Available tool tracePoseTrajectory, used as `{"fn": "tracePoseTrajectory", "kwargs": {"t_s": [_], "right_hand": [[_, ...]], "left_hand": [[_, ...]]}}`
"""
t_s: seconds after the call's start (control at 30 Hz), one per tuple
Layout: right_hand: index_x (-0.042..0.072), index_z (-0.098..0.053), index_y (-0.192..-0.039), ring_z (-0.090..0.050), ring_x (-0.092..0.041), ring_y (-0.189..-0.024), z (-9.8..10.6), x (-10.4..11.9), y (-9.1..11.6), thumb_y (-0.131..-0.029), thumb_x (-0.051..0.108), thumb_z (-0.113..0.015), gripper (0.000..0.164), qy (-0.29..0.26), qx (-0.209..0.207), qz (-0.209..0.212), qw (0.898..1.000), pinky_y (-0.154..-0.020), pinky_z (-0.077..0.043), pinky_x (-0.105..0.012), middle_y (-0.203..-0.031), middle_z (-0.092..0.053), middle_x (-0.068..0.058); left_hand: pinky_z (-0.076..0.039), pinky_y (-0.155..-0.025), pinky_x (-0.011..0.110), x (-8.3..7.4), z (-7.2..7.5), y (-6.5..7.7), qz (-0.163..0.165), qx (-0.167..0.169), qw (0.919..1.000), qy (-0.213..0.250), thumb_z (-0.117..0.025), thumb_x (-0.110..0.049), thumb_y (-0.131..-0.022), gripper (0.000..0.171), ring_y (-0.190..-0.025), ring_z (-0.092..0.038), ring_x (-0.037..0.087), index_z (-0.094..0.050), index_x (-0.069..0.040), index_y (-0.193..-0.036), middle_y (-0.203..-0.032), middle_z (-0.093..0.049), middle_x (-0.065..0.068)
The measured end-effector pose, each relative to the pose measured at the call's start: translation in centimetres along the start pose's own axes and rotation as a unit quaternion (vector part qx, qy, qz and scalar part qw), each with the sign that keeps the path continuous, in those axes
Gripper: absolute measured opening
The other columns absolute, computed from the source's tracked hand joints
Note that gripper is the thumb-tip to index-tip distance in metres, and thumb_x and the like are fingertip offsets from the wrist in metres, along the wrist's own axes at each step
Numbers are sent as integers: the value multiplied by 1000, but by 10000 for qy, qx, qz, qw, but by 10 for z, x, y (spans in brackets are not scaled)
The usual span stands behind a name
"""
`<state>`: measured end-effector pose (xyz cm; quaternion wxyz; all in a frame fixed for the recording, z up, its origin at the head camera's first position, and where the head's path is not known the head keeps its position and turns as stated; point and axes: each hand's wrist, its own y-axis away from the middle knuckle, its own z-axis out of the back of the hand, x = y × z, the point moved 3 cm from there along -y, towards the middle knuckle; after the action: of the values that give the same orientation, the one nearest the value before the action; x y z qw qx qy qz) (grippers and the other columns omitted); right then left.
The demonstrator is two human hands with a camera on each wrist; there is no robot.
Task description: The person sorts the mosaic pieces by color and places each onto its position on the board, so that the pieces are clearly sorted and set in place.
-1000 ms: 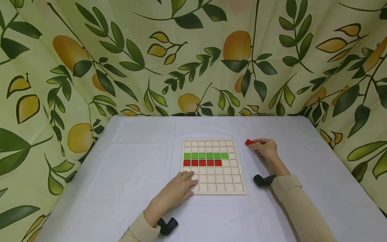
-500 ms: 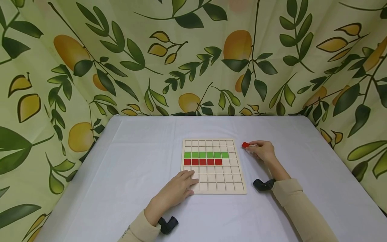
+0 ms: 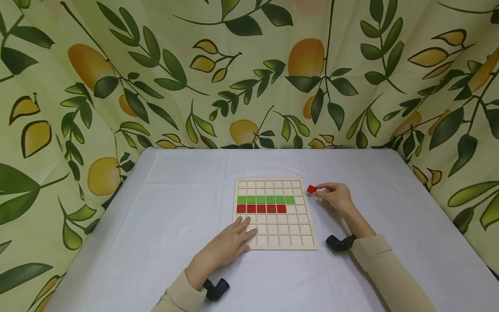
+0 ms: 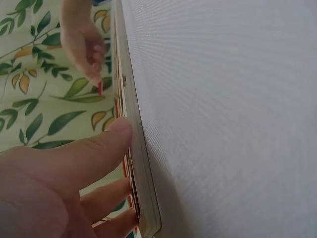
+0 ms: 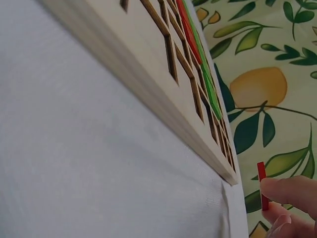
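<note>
A pale wooden grid board point(image 3: 277, 240) lies flat on the white table. One of its rows carries several green square tiles point(image 3: 266, 199), and the row nearer me several red square tiles point(image 3: 261, 209). My left hand point(image 3: 228, 245) rests on the board's near left corner, fingers spread and fairly straight; in the left wrist view its thumb point(image 4: 99, 153) lies along the board's edge. Just off the board's right side, my right hand point(image 3: 336, 197) pinches a loose red tile point(image 3: 311, 189) between thumb and fingertips. The right wrist view shows that thin tile point(image 5: 263, 186) edge-on.
White cloth point(image 3: 175, 195) covers the table around the board. Behind it hangs a curtain point(image 3: 249, 78) printed with leaves and fruit. A black device point(image 3: 340, 243) sits at the right wrist, and another black device point(image 3: 216, 290) at the left wrist.
My right hand has moved left and slightly nearer me, carrying the red tile towards the board's right edge. The left hand stays on the corner, its fingers spread a little wider.
</note>
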<state>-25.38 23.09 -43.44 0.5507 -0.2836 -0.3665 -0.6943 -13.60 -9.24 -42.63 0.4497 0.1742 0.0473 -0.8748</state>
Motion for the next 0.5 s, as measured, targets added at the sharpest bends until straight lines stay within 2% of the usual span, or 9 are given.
{"fn": "tracePoseTrajectory", "kwargs": {"t_s": [0.17,0.5], "right_hand": [[-3,-65,-118,-41,-10,-52,-2,5,5,-85,18,-72,40,113,49,82,9999,-48,-34,-23,-55,-42,6],[-5,-66,-114,-40,-9,-53,-6,9,14,-83,15,-74,37,93,185,402,9990,-48,-33,-23,-57,-45,7]], "left_hand": [[-36,-116,52,-1,2,1,12,16,9999,133,-60,-22,-94,46,-144,-33,41,-53,-12,-139,-153,-39,19],[-37,-117,50,-2,4,2,-92,-86,9999,-11,-61,-20,-94,44,-142,-37,41,-55,-11,-136,-150,-44,18]]}}
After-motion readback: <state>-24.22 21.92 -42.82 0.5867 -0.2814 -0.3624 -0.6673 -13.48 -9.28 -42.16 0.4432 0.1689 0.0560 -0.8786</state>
